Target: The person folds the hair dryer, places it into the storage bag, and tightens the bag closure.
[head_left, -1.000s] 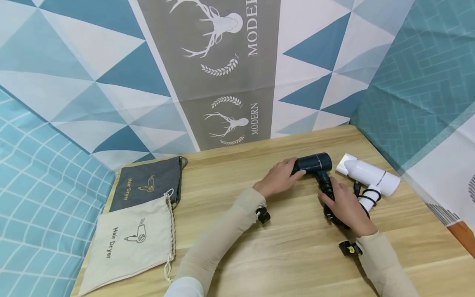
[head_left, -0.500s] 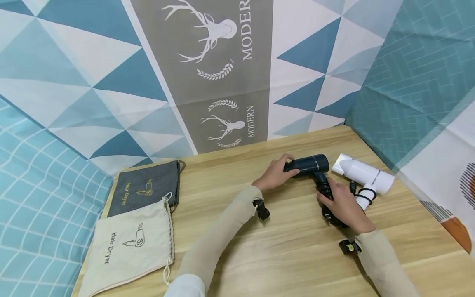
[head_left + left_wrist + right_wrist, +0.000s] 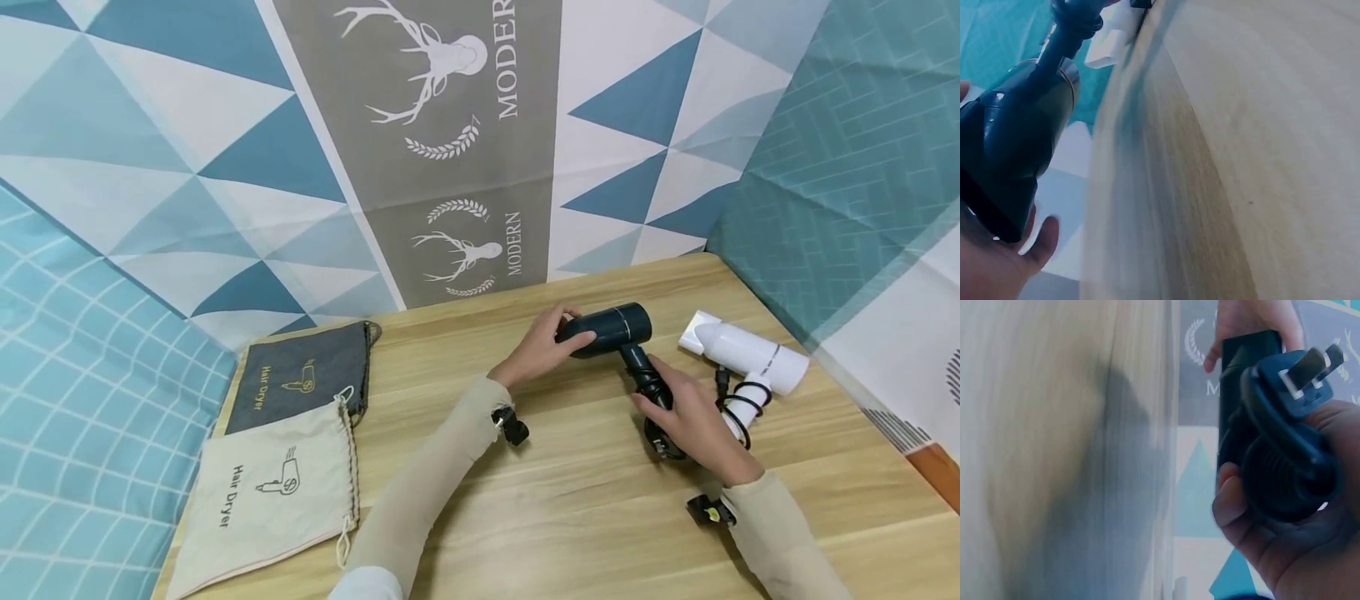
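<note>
A black hair dryer (image 3: 606,330) is held between both hands over the wooden table. My left hand (image 3: 536,348) grips its nozzle end, thumb on the near side and fingers at the far side. Around the handle (image 3: 647,375), wrapped in its own cord, my right hand (image 3: 693,417) curls its fingers and thumb. The two-pronged plug (image 3: 1300,381) sticks out by the handle's end in the right wrist view. In the left wrist view the dryer's flattened nozzle (image 3: 997,194) shows at the palm, and the barrel hangs above the table surface.
A white hair dryer (image 3: 750,354) with a black cord round its handle lies to the right. On the left, a cream drawstring bag (image 3: 262,492) overlaps a dark grey drawstring bag (image 3: 300,375); both are printed "Hair Dryer". Patterned cloth walls (image 3: 480,167) stand behind the table (image 3: 570,517).
Both hands have shifted left with the black hair dryer, its barrel tilting up and coming away from the white dryer. The white dryer and the bags stay in place.
</note>
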{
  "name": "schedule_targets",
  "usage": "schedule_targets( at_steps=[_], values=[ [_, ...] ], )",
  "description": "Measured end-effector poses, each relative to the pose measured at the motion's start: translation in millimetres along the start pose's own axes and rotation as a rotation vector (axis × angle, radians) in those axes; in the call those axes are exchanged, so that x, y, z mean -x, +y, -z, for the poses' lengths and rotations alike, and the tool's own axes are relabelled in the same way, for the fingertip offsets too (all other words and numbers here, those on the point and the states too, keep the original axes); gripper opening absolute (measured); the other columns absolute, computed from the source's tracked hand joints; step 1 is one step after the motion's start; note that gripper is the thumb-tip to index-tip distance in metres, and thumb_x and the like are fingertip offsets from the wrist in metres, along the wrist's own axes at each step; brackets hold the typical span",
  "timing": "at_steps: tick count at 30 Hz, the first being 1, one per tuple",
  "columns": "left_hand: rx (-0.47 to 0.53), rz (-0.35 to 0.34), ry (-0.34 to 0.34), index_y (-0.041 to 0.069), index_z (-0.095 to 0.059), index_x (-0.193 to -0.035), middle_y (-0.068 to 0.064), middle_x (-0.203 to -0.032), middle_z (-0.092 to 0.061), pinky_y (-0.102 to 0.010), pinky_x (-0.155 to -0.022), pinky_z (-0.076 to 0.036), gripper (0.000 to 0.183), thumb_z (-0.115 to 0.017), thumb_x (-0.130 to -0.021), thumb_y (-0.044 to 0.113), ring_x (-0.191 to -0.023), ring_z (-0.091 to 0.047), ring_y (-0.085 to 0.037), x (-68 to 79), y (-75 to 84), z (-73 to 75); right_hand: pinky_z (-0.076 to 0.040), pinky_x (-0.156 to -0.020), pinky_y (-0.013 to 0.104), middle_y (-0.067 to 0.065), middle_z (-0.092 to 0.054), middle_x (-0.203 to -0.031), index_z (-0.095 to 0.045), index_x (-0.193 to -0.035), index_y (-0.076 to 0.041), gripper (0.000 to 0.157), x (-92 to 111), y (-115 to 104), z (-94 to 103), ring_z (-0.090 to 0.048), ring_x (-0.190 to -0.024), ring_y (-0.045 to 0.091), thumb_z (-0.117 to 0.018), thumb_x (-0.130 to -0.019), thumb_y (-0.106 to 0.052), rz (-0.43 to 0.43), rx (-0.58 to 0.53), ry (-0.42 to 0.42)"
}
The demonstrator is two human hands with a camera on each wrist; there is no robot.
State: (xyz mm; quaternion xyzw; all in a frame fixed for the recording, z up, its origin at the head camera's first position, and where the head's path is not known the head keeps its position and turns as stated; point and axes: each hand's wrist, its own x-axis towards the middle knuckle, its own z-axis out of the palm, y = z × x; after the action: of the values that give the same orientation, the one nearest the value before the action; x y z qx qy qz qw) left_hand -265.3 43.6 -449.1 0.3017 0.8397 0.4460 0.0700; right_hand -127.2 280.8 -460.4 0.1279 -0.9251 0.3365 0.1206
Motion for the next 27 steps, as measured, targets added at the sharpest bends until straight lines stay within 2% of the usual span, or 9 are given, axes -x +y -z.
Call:
schedule_targets(
  at_steps=[3,5,9,12,15,18,21,24,27],
  values=[
    [-0.066,-0.017,0.006,0.028,-0.042,-0.147,-0.002,-0.143,-0.049,-0.041,-0.103,-0.042,0.058,-0.05,-0.098,0.059,-0.127,-0.049,-0.017,9.3,5.9,3.5,-0.053,-0.066,0.041,0.023,-0.066,-0.112,-0.046,-0.144,0.003,0.06,1,-2,-0.4,-0.064,-0.084,0.026,-0.069,-0.095,-0.023,0.024,0.007,0.021],
    [-0.079,-0.006,-0.024,0.031,-0.036,-0.152,-0.001,-0.148,-0.047,-0.04,-0.104,-0.042,0.063,-0.047,-0.098,0.061,-0.129,-0.049,-0.017,15.3,8.7,4.8,-0.054,-0.068,0.043,0.024,-0.066,-0.115,-0.048,-0.143,0.002,0.059,2,-2,-0.5,-0.066,-0.087,0.028,-0.07,-0.095,-0.022,0.034,0.004,0.025],
    [-0.074,0.051,-0.119,0.033,-0.026,-0.157,-0.005,-0.146,-0.049,-0.037,-0.098,-0.046,0.074,-0.049,-0.095,0.066,-0.121,-0.055,-0.016,26.4,12.9,8.1,-0.054,-0.073,0.047,0.025,-0.064,-0.123,-0.05,-0.142,0.001,0.057,5,0,-1.0,-0.067,-0.097,0.032,-0.071,-0.094,-0.021,0.037,-0.021,0.019],
    [-0.043,0.095,-0.168,0.031,-0.025,-0.157,-0.006,-0.145,-0.049,-0.037,-0.097,-0.046,0.079,-0.051,-0.092,0.069,-0.12,-0.054,-0.015,34.0,15.8,14.1,-0.055,-0.073,0.045,0.023,-0.064,-0.125,-0.052,-0.142,-0.003,0.057,7,-1,-2.1,-0.067,-0.098,0.031,-0.073,-0.092,-0.023,0.039,-0.031,0.028],
    [0.014,0.109,-0.203,0.03,-0.03,-0.155,-0.004,-0.142,-0.051,-0.039,-0.095,-0.047,0.077,-0.048,-0.093,0.07,-0.118,-0.055,-0.016,39.8,17.7,22.1,-0.055,-0.07,0.039,0.019,-0.065,-0.125,-0.053,-0.143,-0.007,0.058,8,-3,-3.1,-0.067,-0.094,0.025,-0.074,-0.091,-0.025,0.049,-0.047,0.024],
    [0.114,0.123,-0.255,0.029,-0.034,-0.152,-0.007,-0.128,-0.058,-0.045,-0.087,-0.052,0.072,-0.046,-0.094,0.069,-0.105,-0.063,-0.025,44.1,17.5,29.1,-0.054,-0.068,0.032,0.016,-0.065,-0.126,-0.053,-0.144,-0.009,0.059,9,-6,-4.9,-0.066,-0.09,0.02,-0.074,-0.091,-0.026,0.057,-0.083,-0.001],
    [0.227,0.181,-0.299,0.033,-0.034,-0.149,-0.01,-0.114,-0.061,-0.054,-0.076,-0.056,0.066,-0.048,-0.094,0.068,-0.09,-0.067,-0.038,49.0,17.4,34.7,-0.053,-0.066,0.028,0.015,-0.065,-0.127,-0.053,-0.144,-0.011,0.06,9,-10,-7.1,-0.065,-0.088,0.017,-0.075,-0.091,-0.026,0.071,-0.109,-0.017],
    [0.306,0.249,-0.3,0.037,-0.035,-0.146,-0.012,-0.111,-0.062,-0.06,-0.069,-0.055,0.061,-0.046,-0.095,0.068,-0.083,-0.068,-0.043,54.0,17.6,39.1,-0.053,-0.065,0.028,0.015,-0.064,-0.129,-0.053,-0.144,-0.012,0.061,8,-14,-9.6,-0.065,-0.088,0.017,-0.076,-0.09,-0.025,0.087,-0.128,-0.022],
    [0.361,0.288,-0.291,0.035,-0.037,-0.142,-0.016,-0.11,-0.062,-0.059,-0.067,-0.056,0.055,-0.043,-0.097,0.066,-0.081,-0.07,-0.043,57.5,17.4,41.3,-0.054,-0.064,0.028,0.016,-0.064,-0.129,-0.053,-0.145,-0.013,0.061,8,-18,-12.4,-0.065,-0.086,0.016,-0.077,-0.089,-0.025,0.096,-0.147,-0.037]
  ],
)
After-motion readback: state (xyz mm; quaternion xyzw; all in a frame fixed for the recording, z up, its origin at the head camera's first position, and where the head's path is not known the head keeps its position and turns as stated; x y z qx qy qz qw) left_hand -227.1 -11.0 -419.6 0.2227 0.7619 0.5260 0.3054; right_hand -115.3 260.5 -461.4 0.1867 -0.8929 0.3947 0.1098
